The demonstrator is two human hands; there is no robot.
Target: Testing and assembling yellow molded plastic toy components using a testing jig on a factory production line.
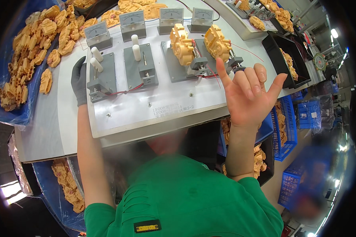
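Note:
My left hand (79,81), in a dark grey glove, stands edge-on beside the left edge of a white test board (126,108). Its fingers curve loosely and partly hide one another; nothing shows in them. My bare right hand (250,93) is raised palm toward me over the board's right side. Its little finger and thumb stretch apart, the middle fingers bend inward, and it holds nothing. Just beyond it, two yellow plastic gearbox-like assemblies, a left one (182,45) and a right one (217,42), sit on grey fixtures. Two other grey fixtures (106,75) with white pegs carry no assembly.
Several analog needle meters (132,23) line the board's back. A blue-lined bin (25,59) heaped with yellow assemblies lies at left, with a loose assembly (46,81) beside it. A black tray (277,49) stands at right, and blue crates (290,134) sit below.

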